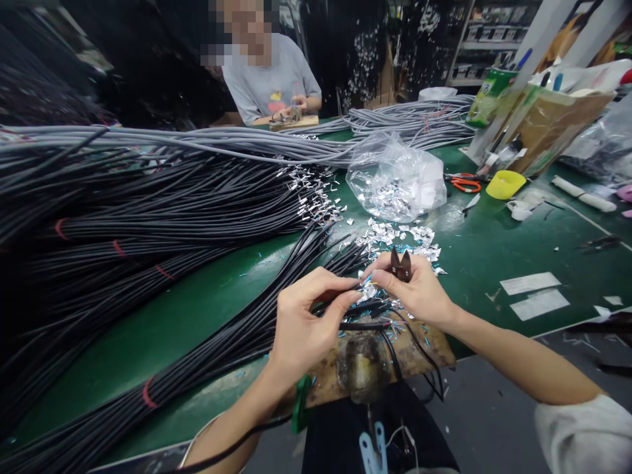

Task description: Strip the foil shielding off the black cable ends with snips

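My left hand (307,319) pinches the end of a black cable between thumb and fingertips. Thin coloured wires (368,282) and a bit of silver foil stick out of that end. Close beside it, my right hand (423,289) is closed around small dark wire snips (400,264), whose blades point up and away from the cable. The thumb and fingertips of this hand are at the bared wires. Below both hands lie more black cable ends and blue wire scraps on a worn wooden board (424,345). A bundle of black cables (222,342) runs off to the lower left.
Thick black cable bundles (197,224) and grey cables (197,141) cover the left and back. Ahead are foil scraps (424,240) and a clear plastic bag (399,174). Orange-handled scissors (465,183) and yellow tape (505,184) lie right. Another person (276,79) sits opposite.
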Tool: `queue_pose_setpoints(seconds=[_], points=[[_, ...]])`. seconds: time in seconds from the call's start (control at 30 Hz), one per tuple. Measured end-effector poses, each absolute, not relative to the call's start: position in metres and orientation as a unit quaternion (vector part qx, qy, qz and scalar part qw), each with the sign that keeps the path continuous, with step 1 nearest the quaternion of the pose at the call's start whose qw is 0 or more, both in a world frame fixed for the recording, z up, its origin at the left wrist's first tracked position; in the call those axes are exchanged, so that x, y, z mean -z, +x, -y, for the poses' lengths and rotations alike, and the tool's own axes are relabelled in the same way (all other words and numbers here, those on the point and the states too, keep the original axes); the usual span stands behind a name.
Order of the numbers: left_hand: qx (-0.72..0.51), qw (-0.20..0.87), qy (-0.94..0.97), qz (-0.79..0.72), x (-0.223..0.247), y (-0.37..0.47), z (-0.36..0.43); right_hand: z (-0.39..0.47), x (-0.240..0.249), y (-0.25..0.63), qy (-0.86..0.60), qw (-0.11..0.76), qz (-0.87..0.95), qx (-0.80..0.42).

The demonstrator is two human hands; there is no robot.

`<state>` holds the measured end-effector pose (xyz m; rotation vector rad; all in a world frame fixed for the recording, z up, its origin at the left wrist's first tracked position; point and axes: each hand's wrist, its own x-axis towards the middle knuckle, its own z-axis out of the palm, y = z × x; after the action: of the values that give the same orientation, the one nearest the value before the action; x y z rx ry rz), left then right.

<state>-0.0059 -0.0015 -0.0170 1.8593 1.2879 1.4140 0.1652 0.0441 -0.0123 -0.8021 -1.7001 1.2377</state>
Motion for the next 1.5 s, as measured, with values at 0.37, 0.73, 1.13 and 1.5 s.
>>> queue_pose_setpoints(seconds=[0.37, 0.73, 1.13, 1.5], points=[[-0.495, 0.158, 0.703, -0.485, 0.018, -0.002, 0.001, -0.039, 0.005, 0.17, -0.32, 0.484, 0.758, -0.298], [-0.456, 0.126, 0.717, -0.512, 0.019, 0.001, 0.002, -0.044, 0.015, 0.18, -0.175, 0.481, 0.859, -0.002], [-0.513, 0.22, 0.657, -0.507, 0.01, -0.011, 0.003, -0.045, 0.011, 0.174, -0.348, 0.448, 0.779, -0.267], [-0.518, 0.229, 0.654, -0.501, 0.007, -0.009, 0.003, -0.041, 0.01, 0.169, -0.306, 0.429, 0.784, -0.328]])
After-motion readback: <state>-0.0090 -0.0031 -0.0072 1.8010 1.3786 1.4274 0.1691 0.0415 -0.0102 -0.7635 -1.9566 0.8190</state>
